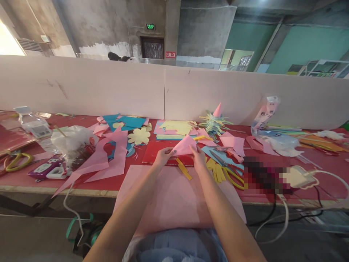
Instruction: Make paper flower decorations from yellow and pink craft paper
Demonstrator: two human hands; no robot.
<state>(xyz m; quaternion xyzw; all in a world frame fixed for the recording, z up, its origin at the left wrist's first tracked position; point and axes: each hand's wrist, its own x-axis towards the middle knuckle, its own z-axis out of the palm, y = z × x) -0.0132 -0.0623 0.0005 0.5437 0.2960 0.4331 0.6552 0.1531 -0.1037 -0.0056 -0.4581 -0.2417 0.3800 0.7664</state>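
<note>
A piece of pink paper (pixel 184 145), folded or curled to a pointed shape, is held up between both hands over the table. My left hand (pixel 164 155) pinches its left edge. On the opposite edge, the fingers of my right hand (pixel 197 155) close on the paper. Under the hands lies a red sheet (pixel 152 153). A yellow paper strip (pixel 183 169) sits just below, on a large pink sheet (pixel 160 196) along the table's front. Yellow paper pieces (pixel 216 170) and yellow-handled scissors (pixel 231 176) rest right of my right hand.
Behind stands a pink-tipped paper cone with fringed layers (pixel 215 118). Cut pink paper (pixel 117 156), a yellow paper flower (pixel 139 136) and a plastic bag (pixel 72 142) lie left. A white charger (pixel 300 176) with cables is right. A pale partition (pixel 109 87) closes off the back.
</note>
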